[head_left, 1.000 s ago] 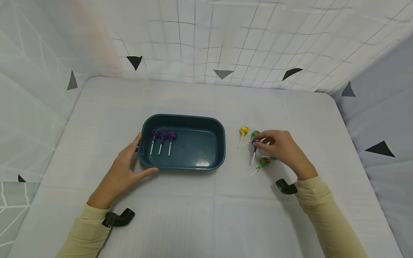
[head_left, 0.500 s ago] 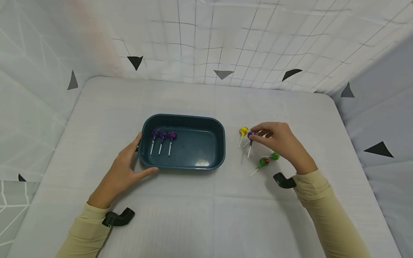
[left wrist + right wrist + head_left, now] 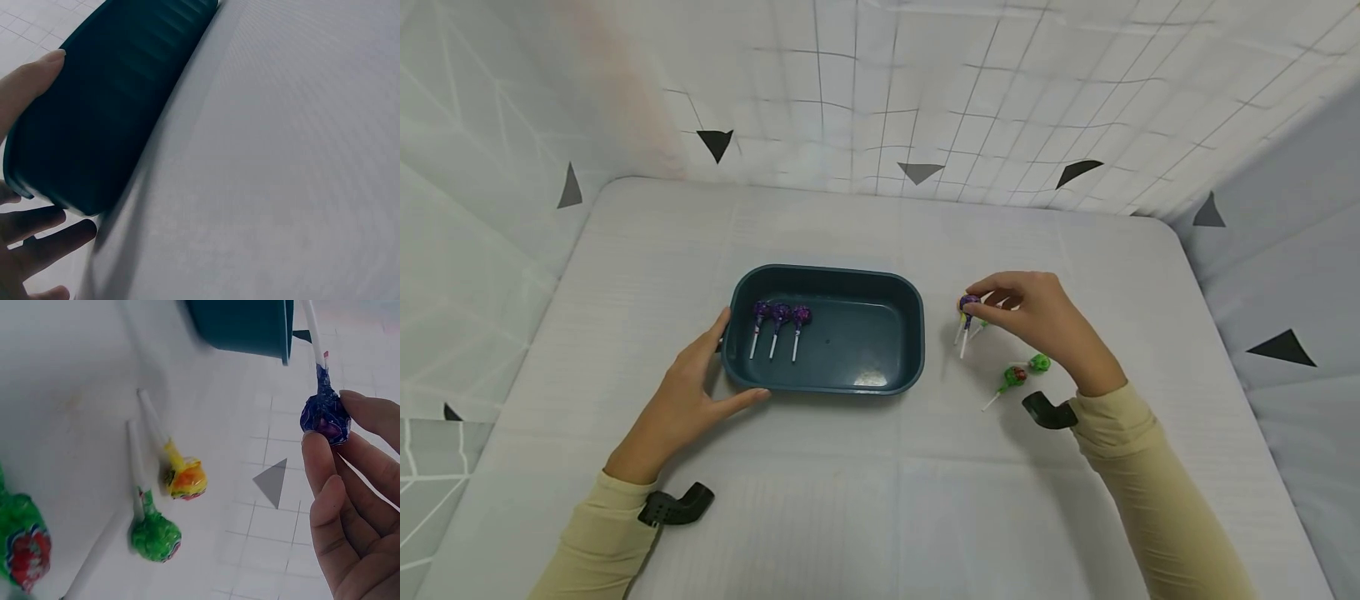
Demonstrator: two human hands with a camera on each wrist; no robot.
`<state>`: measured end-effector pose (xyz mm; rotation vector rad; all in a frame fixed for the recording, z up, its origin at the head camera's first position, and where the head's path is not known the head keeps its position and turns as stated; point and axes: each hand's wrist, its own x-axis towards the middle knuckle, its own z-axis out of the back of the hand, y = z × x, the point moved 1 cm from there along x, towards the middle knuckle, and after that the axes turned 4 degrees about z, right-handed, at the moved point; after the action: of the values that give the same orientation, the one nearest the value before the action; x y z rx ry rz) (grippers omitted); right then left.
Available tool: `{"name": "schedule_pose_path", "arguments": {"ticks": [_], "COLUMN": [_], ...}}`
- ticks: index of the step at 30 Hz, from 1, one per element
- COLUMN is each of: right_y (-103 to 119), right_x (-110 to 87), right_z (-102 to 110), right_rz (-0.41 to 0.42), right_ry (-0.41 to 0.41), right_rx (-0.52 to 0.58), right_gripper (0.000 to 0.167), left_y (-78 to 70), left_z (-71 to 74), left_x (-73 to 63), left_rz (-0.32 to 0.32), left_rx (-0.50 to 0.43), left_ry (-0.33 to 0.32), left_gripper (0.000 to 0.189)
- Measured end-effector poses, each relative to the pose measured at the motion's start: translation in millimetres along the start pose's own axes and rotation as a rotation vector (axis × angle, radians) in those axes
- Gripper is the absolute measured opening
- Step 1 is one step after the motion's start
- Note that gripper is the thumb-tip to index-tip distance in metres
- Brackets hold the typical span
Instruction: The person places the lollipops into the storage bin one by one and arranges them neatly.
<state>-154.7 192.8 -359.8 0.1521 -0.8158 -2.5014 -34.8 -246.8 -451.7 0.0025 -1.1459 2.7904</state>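
Note:
My right hand (image 3: 1037,321) pinches a purple-wrapped lollipop (image 3: 326,415) by its candy head, above the table and right of the tray. Its white stick points down in the head view. Three purple lollipops (image 3: 780,315) lie side by side in the left part of the dark teal tray (image 3: 820,392). At the tray's left front corner is my left hand (image 3: 688,408), thumb against the front rim and outstretched fingers along the left side. Below the held lollipop, a yellow lollipop (image 3: 186,480) and a green lollipop (image 3: 156,536) lie on the table, partly hidden in the head view.
Two more green-wrapped lollipops, a nearer one (image 3: 1013,377) and one beside it (image 3: 1039,363), lie on the white-covered table (image 3: 820,500) near the right wrist. Patterned white sheeting (image 3: 880,92) rises behind the table and at its sides.
My right hand has carried the purple lollipop left and slightly away from me, from above the green lollipops to over the yellow one. My left hand and the tray stay put.

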Motion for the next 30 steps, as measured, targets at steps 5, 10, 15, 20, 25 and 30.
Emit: {"name": "schedule_pose_path", "arguments": {"ticks": [5,10,15,20,25,30], "right_y": [7.9,13.9,21.6,29.9,36.7,44.6], "right_x": [7.3,14.6,21.7,27.6,32.6,39.5], "right_z": [-2.4,-6.5,-10.7,-14.3,-18.1,-23.4], "right_rz": [0.019,0.056,0.081,0.087,0.102,0.112], "right_ry": [0.002,0.012,0.023,0.047,0.062,0.088], "right_rx": [0.008,0.021,0.043,0.060,0.063,0.083], "right_gripper": [0.018,0.019,0.019,0.020,0.023,0.022], "left_y": [-0.7,-1.5,-0.4,0.9,0.4,-0.8], "left_z": [0.6,1.3,0.9,-0.1,0.2,1.1], "left_x": [0.0,-0.4,-0.1,0.1,-0.2,-0.1], "left_rz": [0.001,0.008,0.004,-0.002,0.001,0.002], "left_rx": [0.003,0.002,0.005,0.019,0.026,0.014], "left_ry": [0.000,0.007,0.005,-0.002,-0.004,0.000], "left_gripper": [0.122,0.122,0.122,0.122,0.123,0.123]}}
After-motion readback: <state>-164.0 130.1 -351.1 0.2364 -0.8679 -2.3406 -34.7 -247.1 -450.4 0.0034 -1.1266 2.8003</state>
